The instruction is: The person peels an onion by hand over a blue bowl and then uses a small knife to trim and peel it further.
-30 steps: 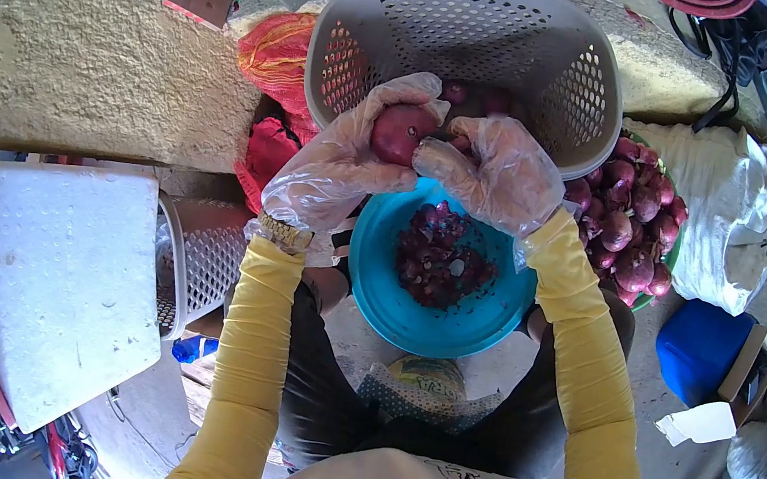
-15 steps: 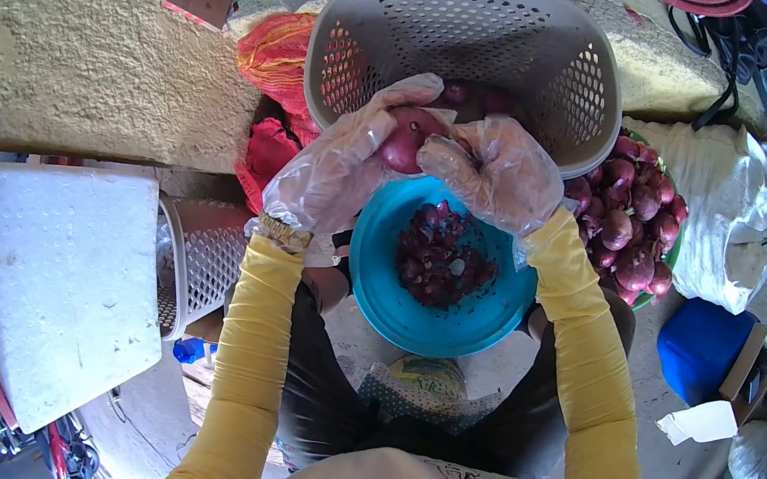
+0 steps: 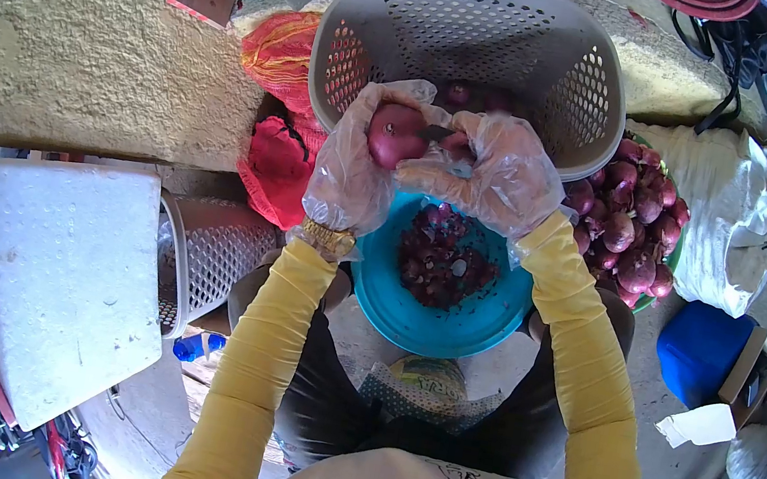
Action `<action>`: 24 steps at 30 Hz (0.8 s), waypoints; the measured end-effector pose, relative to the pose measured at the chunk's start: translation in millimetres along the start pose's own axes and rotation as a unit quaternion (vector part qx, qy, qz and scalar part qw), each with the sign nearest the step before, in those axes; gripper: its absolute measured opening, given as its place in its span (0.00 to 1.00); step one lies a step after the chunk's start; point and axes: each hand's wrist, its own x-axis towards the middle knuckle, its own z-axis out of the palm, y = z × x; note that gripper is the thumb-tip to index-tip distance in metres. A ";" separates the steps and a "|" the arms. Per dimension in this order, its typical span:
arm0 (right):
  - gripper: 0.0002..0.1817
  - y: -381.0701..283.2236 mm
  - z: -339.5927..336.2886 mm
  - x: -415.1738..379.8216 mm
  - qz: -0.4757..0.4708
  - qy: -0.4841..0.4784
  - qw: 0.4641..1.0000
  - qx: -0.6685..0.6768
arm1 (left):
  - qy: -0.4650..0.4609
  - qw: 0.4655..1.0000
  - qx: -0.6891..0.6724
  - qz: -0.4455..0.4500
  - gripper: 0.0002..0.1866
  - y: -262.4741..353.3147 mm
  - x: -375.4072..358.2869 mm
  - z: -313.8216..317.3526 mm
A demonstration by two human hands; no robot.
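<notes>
In the head view, my left hand (image 3: 353, 161), in a clear plastic glove, is wrapped round a red onion (image 3: 396, 138). My right hand (image 3: 510, 176), gloved the same way, is closed around a small knife (image 3: 435, 133), whose short dark blade points at the onion's right side; most of the handle is hidden by the fingers. Something reddish shows between the right fingers, too covered to name. Both hands are over the far rim of a turquoise basin (image 3: 434, 331) with onion skins and scraps (image 3: 439, 268) in it. Just beyond them stands a grey perforated basket (image 3: 465, 29) with some red onions inside.
Right of the basin, red onions (image 3: 635, 213) are heaped in a green-rimmed container, beside a white sack (image 3: 725, 211). A red mesh bag (image 3: 275, 169) lies left of the basket. A white foam lid (image 3: 60, 280) and another perforated basket (image 3: 227, 256) stand at left.
My left hand has turned more upright and shifted right at the wrist. The onion has moved slightly left, and the dark blade now shows between it and my right hand.
</notes>
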 end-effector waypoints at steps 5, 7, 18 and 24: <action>0.39 -2.0 11.0 1.6 -0.021 0.041 0.999 0.009 | 0.079 0.991 0.110 0.020 0.22 -0.3 -9.0 8.2; 0.38 -4.1 11.8 2.4 -0.020 0.039 0.999 0.016 | 0.087 0.991 0.105 0.010 0.23 -1.3 -8.7 8.3; 0.36 -14.8 8.8 2.9 0.017 0.038 0.999 0.009 | 0.056 0.998 -0.010 -0.025 0.20 -4.0 -0.9 5.5; 0.34 -10.4 12.2 1.9 -0.006 0.067 0.998 0.012 | 0.040 0.998 0.054 0.019 0.20 -6.6 -0.5 2.1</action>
